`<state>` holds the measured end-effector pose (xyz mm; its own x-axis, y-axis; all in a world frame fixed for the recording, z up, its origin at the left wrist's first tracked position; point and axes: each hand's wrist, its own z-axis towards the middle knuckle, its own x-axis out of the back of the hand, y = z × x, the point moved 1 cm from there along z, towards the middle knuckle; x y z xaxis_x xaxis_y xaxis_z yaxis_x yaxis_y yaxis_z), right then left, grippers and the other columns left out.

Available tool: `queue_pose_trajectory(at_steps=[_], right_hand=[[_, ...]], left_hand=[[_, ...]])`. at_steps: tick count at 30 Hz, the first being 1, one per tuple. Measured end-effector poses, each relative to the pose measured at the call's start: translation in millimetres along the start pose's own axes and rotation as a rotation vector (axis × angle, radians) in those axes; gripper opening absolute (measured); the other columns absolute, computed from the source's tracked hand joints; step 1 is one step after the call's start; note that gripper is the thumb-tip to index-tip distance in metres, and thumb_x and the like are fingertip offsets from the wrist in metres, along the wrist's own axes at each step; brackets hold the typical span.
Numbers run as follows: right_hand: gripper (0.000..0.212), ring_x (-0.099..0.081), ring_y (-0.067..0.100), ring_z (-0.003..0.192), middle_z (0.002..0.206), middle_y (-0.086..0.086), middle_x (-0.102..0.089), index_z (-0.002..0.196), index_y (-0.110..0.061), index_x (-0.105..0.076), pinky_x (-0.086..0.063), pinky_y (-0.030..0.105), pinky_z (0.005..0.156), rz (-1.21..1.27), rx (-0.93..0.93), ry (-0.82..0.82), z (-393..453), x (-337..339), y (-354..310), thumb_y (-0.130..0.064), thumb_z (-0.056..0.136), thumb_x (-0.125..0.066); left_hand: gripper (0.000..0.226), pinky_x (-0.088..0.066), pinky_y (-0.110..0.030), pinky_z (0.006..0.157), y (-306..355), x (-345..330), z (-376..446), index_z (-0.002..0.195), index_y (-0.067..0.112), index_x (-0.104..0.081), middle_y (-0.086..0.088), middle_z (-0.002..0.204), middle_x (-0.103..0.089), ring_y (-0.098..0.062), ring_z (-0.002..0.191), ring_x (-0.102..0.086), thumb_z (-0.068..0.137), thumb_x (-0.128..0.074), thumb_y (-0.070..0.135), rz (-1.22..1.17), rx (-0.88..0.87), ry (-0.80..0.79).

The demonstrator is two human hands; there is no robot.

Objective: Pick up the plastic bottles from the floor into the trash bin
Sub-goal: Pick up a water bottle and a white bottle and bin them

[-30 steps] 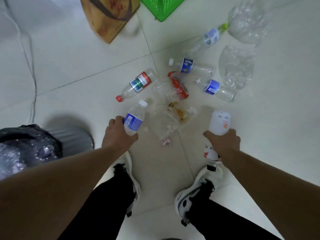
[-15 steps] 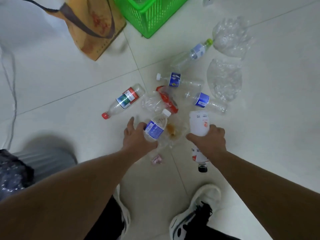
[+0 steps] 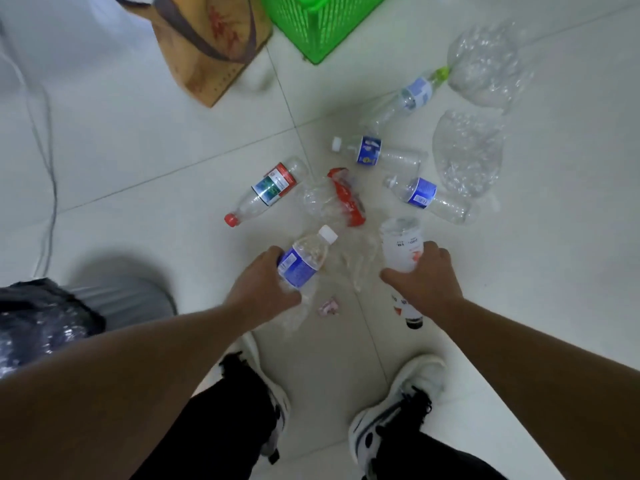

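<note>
Pale floor tiles stretch under us, strewn with empty plastic. Our left hand is wrapped around a clear bottle with a blue label and a white cap that points away from us. Our right hand grips a white-bodied bottle upside down, its dark cap hanging below the fist.

Beyond our hands, more bottles lie on their sides: a red-capped bottle to the left, a crushed bottle with a red label just beside it, two blue-labelled bottles farther right, and a green-capped bottle near the top. Two crumpled clear plastic pieces rest at the right.

The trash bin, grey with a dark liner, stands at our left, well apart from the scattered bottles. A brown bag and a green basket sit at the far edge. Our white shoes are planted below.
</note>
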<state>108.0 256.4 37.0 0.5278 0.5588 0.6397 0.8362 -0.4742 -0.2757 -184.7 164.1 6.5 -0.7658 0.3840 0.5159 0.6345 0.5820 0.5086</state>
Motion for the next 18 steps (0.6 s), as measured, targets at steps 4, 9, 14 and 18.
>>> queue_pose_trajectory(at_steps=[4, 9, 14, 18], right_hand=[[0.077, -0.055, 0.024, 0.103, 0.120, 0.004, -0.046, 0.127, -0.016, -0.049, -0.055, 0.045, 0.094, -0.057, -0.003, -0.065, -63, 32, -33, -0.043, 0.068, -0.089], [0.078, -0.056, 0.015, 0.089, 0.112, -0.001, -0.043, 0.126, -0.018, -0.047, -0.055, 0.036, 0.073, -0.127, -0.011, -0.118, -106, 59, -73, -0.048, 0.068, -0.089], [0.085, -0.054, 0.009, 0.084, 0.115, 0.002, -0.041, 0.132, -0.015, -0.048, -0.048, 0.029, 0.057, -0.195, 0.021, -0.106, -103, 58, -106, -0.055, 0.069, -0.088], [0.094, -0.060, 0.023, 0.093, 0.124, 0.003, -0.034, 0.138, -0.011, -0.048, -0.051, 0.035, 0.074, -0.300, 0.026, -0.133, -67, 29, -113, -0.063, 0.068, -0.085]], left_hand=[[0.054, -0.043, -0.022, 0.058, 2, 61, -68, 0.097, 0.043, -0.051, 0.015, 0.086, -0.067, -0.001, 0.074, -0.065, 0.052, -0.078, 0.051, -0.060, 0.049, 0.024], [0.051, -0.045, -0.029, 0.056, -10, 102, -128, 0.095, 0.039, -0.052, 0.012, 0.080, -0.068, -0.006, 0.066, -0.064, 0.051, -0.077, 0.047, -0.208, 0.177, 0.145], [0.051, -0.053, -0.036, 0.062, -26, 120, -145, 0.100, 0.033, -0.055, 0.010, 0.086, -0.069, -0.013, 0.071, -0.067, 0.057, -0.083, 0.041, -0.250, 0.208, 0.210], [0.050, -0.049, -0.033, 0.062, -52, 115, -130, 0.099, 0.033, -0.056, 0.010, 0.086, -0.068, -0.010, 0.071, -0.066, 0.064, -0.092, 0.031, -0.259, 0.219, 0.274]])
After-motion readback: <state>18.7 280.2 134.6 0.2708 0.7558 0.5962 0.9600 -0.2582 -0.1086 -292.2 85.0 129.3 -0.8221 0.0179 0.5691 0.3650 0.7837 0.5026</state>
